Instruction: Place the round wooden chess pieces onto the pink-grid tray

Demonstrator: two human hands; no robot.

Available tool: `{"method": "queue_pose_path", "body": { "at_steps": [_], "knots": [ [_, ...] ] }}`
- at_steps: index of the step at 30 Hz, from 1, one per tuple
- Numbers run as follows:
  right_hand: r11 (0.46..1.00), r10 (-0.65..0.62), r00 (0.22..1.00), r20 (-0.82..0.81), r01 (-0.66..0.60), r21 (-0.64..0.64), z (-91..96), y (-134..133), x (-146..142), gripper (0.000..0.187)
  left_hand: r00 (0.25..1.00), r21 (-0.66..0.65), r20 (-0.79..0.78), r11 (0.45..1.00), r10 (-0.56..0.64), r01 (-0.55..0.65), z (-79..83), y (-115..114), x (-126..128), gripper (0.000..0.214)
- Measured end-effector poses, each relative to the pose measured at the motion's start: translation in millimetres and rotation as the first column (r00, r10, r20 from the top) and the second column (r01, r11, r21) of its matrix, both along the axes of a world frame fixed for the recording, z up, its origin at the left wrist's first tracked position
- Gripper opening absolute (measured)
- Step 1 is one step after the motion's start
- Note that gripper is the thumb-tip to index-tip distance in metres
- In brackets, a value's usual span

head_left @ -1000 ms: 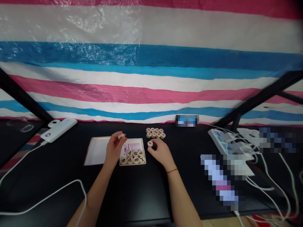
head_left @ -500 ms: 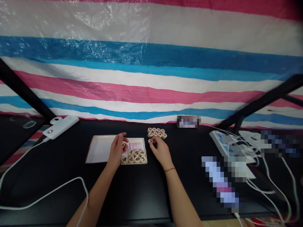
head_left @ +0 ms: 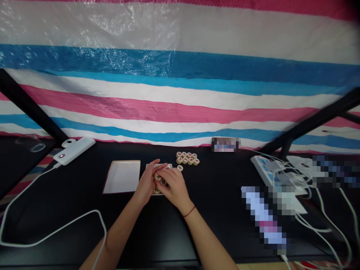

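Note:
Over the open white box [head_left: 170, 165] my two hands meet. My left hand [head_left: 145, 182] is closed around a round Chinese chess piece [head_left: 158, 177] with a black character. My right hand [head_left: 174, 186] reaches in from the right, its fingertips on that same piece. Beneath the hands, black-marked pieces [head_left: 156, 190] lie in the box, mostly hidden. To the right of the box, a single black-marked piece [head_left: 180, 168] rests on the table. Behind it stand two rows of red-marked pieces [head_left: 185, 160].
Left of the hands lies the white-lined box lid [head_left: 123, 176] on the black table [head_left: 168, 232]. A white power bank [head_left: 74, 151] with a cable is at the far left. At the right are a power strip [head_left: 261, 170], tangled cables and a blurred-out device [head_left: 263, 217].
My right hand has let go of the black-marked piece beside the red rows and moved left to my left hand. The left hand has shifted slightly right over the box.

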State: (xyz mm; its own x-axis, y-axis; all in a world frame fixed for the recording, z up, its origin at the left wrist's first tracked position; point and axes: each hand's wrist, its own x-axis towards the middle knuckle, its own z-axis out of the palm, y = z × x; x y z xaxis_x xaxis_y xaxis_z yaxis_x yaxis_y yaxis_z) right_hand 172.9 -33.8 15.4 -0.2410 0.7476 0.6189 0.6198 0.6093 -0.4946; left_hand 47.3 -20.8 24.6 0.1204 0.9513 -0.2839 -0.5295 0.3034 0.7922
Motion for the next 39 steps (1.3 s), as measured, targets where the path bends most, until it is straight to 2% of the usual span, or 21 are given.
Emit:
{"method": "queue_pose_path", "body": {
  "at_steps": [2,4,5,7,10,15,21,28,39],
  "knots": [
    [0.988,-0.155,0.982,-0.107,0.154,-0.012,-2.6,5.3,13.5,0.016,1.000,-0.007,-0.002,1.000,0.008,-0.008,1.5,0.8,-0.2,0.051],
    [0.933,-0.360,0.917,-0.171,0.353,-0.072,-7.3,11.2,31.2,0.017,0.998,0.020,-0.045,0.999,0.047,-0.046,0.1,1.9,-1.3,0.053],
    [0.899,-0.436,0.886,-0.156,0.422,-0.115,-10.5,14.1,40.3,0.018,0.995,0.035,-0.073,0.997,0.069,-0.066,-1.4,2.5,-2.3,0.054],
    [0.857,-0.498,0.864,-0.071,0.478,-0.190,-17.6,19.0,55.9,0.020,0.988,0.053,-0.120,0.994,0.098,-0.092,-5.1,3.8,-4.8,0.055],
    [0.858,-0.468,0.884,0.003,0.455,-0.239,-27.7,23.3,66.8,0.023,0.981,0.067,-0.148,0.991,0.126,-0.117,-9.9,5.8,-8.5,0.051],
    [0.877,-0.407,0.913,0.035,0.402,-0.263,-37.3,24.7,62.2,0.023,0.973,0.052,-0.152,0.984,0.174,-0.168,-12.3,9.0,-10.1,0.043],
    [0.858,-0.424,0.905,0.026,0.411,-0.308,-40.7,24.4,60.0,0.022,0.970,0.050,-0.165,0.984,0.179,-0.173,-13.4,11.8,-9.9,0.043],
    [0.872,-0.410,0.910,0.058,0.410,-0.268,-44.6,24.3,60.5,0.018,0.970,0.060,-0.176,0.985,0.170,-0.162,-14.5,12.0,-12.3,0.039],
    [0.866,-0.417,0.907,0.062,0.417,-0.276,-47.0,28.6,62.7,0.019,0.970,0.081,-0.181,0.986,0.159,-0.147,-20.6,13.5,-14.6,0.034]
  ]
}}
